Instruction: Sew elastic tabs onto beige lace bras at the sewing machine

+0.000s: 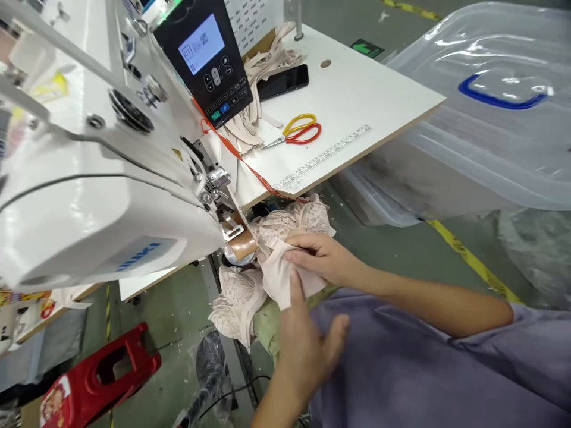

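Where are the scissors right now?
In the head view, the scissors lie in the upper middle, on the white table, between the phone and the ruler, just right of the pale strips.

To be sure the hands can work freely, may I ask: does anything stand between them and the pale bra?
Nothing visible does. The right hand pinches the pale bra directly; the left hand reaches over its edge, contact unclear. The sewing machine stands beside it, not between.

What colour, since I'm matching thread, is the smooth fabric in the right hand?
The smooth fabric is pale pinkish beige, best seen in the head view.
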Available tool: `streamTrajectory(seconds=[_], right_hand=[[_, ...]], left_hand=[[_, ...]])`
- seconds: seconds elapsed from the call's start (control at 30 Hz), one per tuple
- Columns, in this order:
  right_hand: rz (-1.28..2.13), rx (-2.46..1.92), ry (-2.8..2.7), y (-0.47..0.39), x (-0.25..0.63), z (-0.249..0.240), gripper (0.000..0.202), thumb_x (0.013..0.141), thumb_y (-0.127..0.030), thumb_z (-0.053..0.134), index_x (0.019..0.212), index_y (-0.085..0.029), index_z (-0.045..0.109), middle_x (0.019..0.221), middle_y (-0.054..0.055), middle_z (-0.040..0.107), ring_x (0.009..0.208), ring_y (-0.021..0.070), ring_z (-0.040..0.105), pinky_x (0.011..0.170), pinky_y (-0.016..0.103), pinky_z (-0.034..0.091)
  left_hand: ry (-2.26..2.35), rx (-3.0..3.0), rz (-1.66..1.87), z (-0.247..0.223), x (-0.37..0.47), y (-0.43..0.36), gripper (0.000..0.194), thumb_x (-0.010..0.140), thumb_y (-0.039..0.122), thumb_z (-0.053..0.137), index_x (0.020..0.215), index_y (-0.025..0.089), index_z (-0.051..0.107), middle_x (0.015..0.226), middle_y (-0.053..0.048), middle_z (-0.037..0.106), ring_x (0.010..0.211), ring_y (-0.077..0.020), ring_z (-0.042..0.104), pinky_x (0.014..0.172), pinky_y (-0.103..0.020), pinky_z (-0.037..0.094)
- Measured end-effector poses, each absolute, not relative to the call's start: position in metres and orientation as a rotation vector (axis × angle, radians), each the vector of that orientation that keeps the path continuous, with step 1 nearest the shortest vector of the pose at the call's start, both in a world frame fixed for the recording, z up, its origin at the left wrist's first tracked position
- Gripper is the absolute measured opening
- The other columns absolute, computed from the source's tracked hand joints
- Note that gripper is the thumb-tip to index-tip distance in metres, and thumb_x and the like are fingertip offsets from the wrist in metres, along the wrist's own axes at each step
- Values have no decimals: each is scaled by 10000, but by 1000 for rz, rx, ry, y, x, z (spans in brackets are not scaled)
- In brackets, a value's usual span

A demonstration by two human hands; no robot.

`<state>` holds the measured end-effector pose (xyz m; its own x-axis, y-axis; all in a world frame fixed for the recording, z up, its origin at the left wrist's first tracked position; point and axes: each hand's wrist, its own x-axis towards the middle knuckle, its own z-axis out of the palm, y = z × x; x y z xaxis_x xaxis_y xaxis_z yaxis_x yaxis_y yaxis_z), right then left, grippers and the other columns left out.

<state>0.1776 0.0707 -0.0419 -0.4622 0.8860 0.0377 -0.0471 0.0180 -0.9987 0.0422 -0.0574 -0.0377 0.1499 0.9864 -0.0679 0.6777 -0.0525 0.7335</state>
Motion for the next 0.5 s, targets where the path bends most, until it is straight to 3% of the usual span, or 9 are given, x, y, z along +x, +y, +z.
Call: streamTrajectory(seconds=[0.1, 0.2, 0.3, 0.37, 0.43, 0.5], right_hand=[[1641, -880, -1510, 73, 194, -35, 239, 933, -352, 581, 814, -162, 666, 785, 17, 593, 687, 141, 542, 597, 258, 398], [1621, -813, -1635, 77, 200, -30, 213, 916, -309, 581, 788, -158, 661, 759, 19, 603, 717, 151, 556, 636, 264, 416], [1526, -727, -1835, 79, 201, -28, 163, 902, -234, 570, 790, -161, 665, 765, 12, 616, 730, 139, 567, 675, 263, 423], [1453, -663, -1963, 79, 200, -26, 144, 896, -191, 550, 804, -170, 659, 786, 7, 617, 727, 128, 565, 674, 257, 416], [1373, -608, -2090, 79, 199, -24, 161, 895, -164, 523, 780, -182, 635, 771, 0, 596, 705, 123, 545, 653, 257, 399], [1251, -572, -2208, 79, 200, -23, 176, 890, -157, 517, 747, -193, 612, 732, -8, 566, 666, 121, 515, 620, 260, 373]], left_hand=[[1453, 1706, 771, -29, 30, -58, 563, 979, 294, 563, 1502, 199, 379, 929, -66, 780, 797, -202, 749, 746, -335, 622], [1569, 1829, 981, -17, 12, -47, 302, 969, 231, 559, 1267, 211, 605, 977, -64, 747, 912, -204, 721, 838, -358, 591], [1545, 2002, 1064, -4, 1, -29, 496, 959, 223, 562, 1446, 209, 470, 1372, -150, 606, 1316, -287, 554, 1074, -478, 480], [1457, 2116, 923, 2, -2, -16, 634, 958, 211, 554, 1545, 203, 315, 1525, -175, 471, 1454, -306, 406, 1159, -516, 388], [1412, 2164, 748, 5, -5, -6, 642, 953, 211, 566, 1538, 198, 301, 1476, -168, 520, 1403, -284, 470, 1132, -483, 419], [1412, 2169, 676, 2, -10, -1, 483, 941, 220, 592, 1402, 209, 450, 1243, -112, 660, 1169, -231, 630, 999, -408, 507]])
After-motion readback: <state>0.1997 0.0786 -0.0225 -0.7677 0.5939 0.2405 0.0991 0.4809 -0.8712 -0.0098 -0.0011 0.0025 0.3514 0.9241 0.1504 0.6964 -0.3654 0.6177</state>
